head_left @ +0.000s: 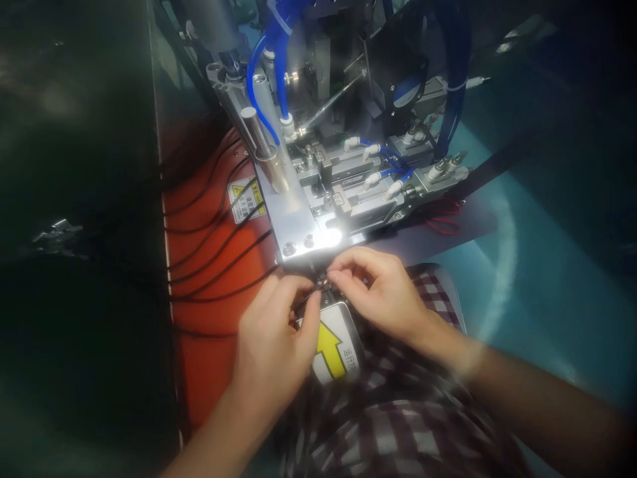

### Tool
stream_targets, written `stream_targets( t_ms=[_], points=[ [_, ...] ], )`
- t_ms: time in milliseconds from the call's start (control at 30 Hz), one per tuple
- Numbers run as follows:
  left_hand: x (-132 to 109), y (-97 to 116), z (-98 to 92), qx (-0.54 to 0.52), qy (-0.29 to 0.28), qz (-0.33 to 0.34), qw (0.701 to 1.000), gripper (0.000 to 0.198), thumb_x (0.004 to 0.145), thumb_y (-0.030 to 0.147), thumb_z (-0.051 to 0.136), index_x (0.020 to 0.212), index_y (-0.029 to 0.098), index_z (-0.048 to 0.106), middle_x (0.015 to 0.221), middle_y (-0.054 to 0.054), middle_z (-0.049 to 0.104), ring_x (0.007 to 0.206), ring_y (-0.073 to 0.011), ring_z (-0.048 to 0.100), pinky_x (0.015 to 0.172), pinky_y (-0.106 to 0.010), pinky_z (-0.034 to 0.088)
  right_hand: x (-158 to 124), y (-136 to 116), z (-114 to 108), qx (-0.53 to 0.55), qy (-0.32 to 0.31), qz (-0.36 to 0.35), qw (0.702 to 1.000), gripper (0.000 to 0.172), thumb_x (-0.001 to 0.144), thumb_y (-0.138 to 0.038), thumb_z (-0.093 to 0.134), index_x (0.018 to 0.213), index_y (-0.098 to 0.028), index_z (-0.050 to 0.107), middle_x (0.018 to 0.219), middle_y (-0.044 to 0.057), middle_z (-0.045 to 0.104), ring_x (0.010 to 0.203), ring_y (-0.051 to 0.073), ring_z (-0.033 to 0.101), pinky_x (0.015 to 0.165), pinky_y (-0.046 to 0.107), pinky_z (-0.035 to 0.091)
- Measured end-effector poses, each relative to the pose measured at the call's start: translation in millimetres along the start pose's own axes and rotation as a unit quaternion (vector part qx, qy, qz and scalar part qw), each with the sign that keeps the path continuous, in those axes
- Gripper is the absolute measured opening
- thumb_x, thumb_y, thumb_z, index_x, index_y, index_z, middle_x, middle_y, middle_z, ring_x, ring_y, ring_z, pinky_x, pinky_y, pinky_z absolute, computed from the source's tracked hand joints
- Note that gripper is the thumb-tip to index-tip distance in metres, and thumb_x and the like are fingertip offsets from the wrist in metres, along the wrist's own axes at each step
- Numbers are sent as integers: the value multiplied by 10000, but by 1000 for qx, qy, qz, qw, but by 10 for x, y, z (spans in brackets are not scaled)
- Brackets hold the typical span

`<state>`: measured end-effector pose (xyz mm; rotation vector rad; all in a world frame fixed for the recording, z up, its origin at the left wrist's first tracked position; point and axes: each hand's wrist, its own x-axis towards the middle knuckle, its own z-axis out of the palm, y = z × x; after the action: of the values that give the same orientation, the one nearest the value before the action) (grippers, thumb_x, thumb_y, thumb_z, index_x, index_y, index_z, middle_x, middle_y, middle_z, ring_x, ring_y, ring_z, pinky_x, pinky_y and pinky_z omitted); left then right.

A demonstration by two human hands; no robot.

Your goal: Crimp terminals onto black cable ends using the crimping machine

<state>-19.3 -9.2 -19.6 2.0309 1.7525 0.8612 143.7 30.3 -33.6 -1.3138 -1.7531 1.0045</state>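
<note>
My left hand (279, 332) is closed in a pinch, its thumb and forefinger tips at a small dark fixture (326, 292) in front of the machine. Across from it, my right hand (381, 285) pinches with thumb and forefinger at the same fixture. A tiny part between the fingertips is too small to name. Just above the fingers is the front edge of a shiny metal plate (293, 222) with bolts. Below them sits a white label with a yellow arrow (331, 348), partly covered by my left hand.
Several thin black cables (213, 265) run across an orange surface (199, 372) at left. The machine carries pneumatic cylinders (365, 212), blue air hoses (253, 73) and an upright metal post (256, 133). A warning label (245, 199) sits beside the plate. Checkered clothing (388, 431) lies below my hands.
</note>
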Motion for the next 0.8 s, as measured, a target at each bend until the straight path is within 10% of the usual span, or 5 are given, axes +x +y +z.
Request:
stream_targets(
  t_ms=[333, 800],
  points=[
    [5, -14, -45, 7, -17, 6, 1000, 75, 846, 147, 587, 859, 210, 625, 786, 17, 585, 666, -105, 556, 568, -207, 433, 46, 109, 18, 153, -31, 142, 977, 75, 799, -205, 621, 771, -142, 649, 754, 35, 657, 693, 148, 597, 639, 268, 483],
    [0, -18, -25, 7, -11, 3, 1000, 57, 845, 164, 601, 863, 210, 628, 793, 20, 591, 644, -100, 553, 546, -206, 432, -17, 147, 41, 119, -41, 115, 985, 82, 834, -203, 565, 771, -162, 597, 760, 25, 628, 679, 133, 575, 632, 250, 474]
  ],
)
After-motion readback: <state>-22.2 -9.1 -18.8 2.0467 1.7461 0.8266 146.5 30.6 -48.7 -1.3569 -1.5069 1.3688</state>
